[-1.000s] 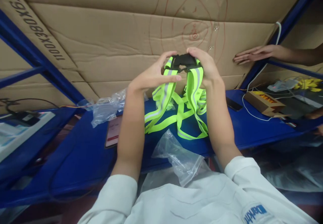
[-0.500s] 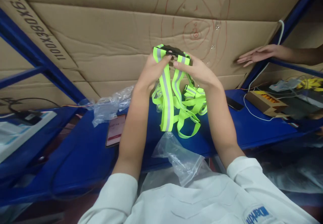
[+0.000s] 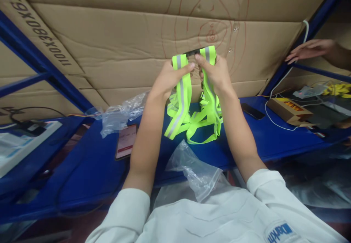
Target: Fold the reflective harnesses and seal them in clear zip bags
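Both hands hold up a neon-yellow reflective strap (image 3: 181,89) with a grey stripe, in front of the cardboard. My left hand (image 3: 168,76) is closed around one side, its thumb lying across the front. Gripping the other side is my right hand (image 3: 216,73), its thumb near a black buckle piece (image 3: 193,52) that spans the gap between the two strap ends. Loose loops of the strap hang down and rest on the blue shelf (image 3: 233,148). A clear plastic bag (image 3: 192,170) lies at the shelf's front edge, below the strap.
At left are crumpled clear plastic (image 3: 115,117) and a lit phone (image 3: 126,142). A dark phone (image 3: 252,111) and an open cardboard box (image 3: 289,111) lie right, beside a white cable (image 3: 267,107). Another person's hand (image 3: 311,49) reaches in from the right. Cardboard (image 3: 123,45) stands behind.
My hands have spread the two strap sides apart, with the right one raised slightly, so the buckle piece shows between them. The other person's hand has drawn back to the right.
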Tool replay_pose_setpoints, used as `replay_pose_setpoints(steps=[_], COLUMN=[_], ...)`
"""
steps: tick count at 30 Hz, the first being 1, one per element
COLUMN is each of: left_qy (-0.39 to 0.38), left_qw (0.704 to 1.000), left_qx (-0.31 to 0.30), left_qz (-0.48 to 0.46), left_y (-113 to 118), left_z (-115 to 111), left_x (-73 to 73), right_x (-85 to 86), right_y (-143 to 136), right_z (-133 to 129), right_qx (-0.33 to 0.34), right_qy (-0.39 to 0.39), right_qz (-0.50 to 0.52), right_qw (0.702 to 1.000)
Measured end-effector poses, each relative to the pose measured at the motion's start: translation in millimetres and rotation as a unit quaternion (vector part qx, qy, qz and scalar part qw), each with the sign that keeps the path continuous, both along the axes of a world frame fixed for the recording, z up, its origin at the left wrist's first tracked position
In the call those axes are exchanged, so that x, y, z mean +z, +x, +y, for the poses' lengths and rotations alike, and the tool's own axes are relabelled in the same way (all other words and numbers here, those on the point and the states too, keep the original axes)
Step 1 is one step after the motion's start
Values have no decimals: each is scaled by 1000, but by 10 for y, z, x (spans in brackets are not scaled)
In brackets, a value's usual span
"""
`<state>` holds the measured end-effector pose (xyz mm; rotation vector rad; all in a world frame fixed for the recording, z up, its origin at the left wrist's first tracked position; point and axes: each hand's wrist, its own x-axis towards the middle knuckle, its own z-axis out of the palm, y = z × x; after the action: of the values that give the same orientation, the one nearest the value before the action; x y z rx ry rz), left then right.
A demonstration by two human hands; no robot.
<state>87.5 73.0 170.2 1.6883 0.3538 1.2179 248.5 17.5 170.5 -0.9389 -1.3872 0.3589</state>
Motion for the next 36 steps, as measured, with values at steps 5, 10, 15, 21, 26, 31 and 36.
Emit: replay_pose_setpoints(steps=[5, 10, 15, 21, 26, 31, 36], left_qy=[-1, -44, -127, -181, -72, -27, 7], left_qw=[999, 996, 976, 959, 984, 991, 997], left_qx=[37, -76, -176, -219, -151, -97, -77], left_qz=[-34, 0, -28, -9, 55, 87, 24], left_y=[48, -103, -166, -95, -95, -157, -99], left_z=[95, 104, 53, -83, -135, -109, -30], left_x=[-43, -5, 54, 85, 53, 60, 22], right_x=[12, 37, 69, 75, 50, 41, 14], right_y=[76, 196, 170, 127, 165, 148, 68], right_z=[-60, -179, -231, -190, -103, -73, -60], right_qx=[42, 195, 198, 110, 71, 68, 105], right_qy=[-25, -81, -76, -51, -37, -29, -35], right_qz=[-34, -14, 29, 8, -3, -16, -1], right_qw=[998, 977, 977, 993, 997, 997, 994])
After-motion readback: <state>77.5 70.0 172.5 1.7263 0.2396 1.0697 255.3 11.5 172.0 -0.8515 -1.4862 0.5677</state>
